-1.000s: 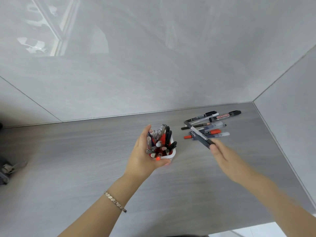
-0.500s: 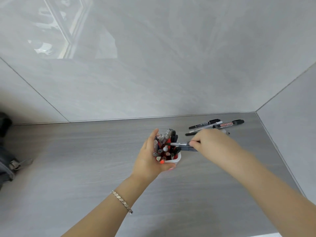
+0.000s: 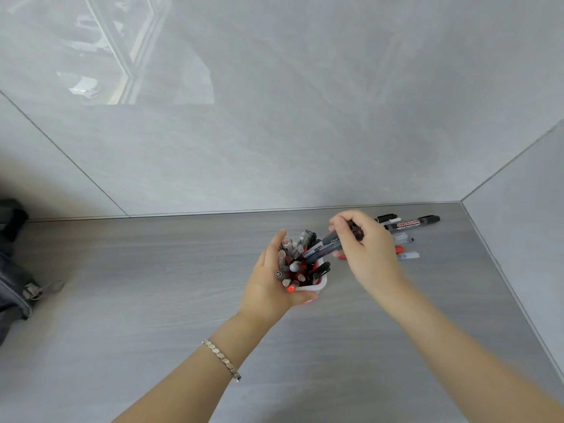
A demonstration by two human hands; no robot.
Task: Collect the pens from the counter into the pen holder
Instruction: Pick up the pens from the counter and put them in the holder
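Observation:
A white pen holder (image 3: 317,285) with a red inside stands on the grey counter, packed with several pens. My left hand (image 3: 271,282) wraps around its left side. My right hand (image 3: 366,248) hovers just right of it and pinches a dark grey pen (image 3: 323,247), tilted with its lower end inside the holder's mouth. Behind my right hand several loose pens lie near the corner, among them a black whiteboard marker (image 3: 412,222) and a clear pen (image 3: 409,255).
Glossy grey tiled walls meet at the right in a corner (image 3: 460,203). A dark bag with a metal zipper pull (image 3: 30,291) sits at the left edge. The counter's right side runs along the side wall.
My right hand lifted one pen from the pile, carried it left to the holder and tipped it from lying flat to slanting down into the holder. The left hand kept its grip.

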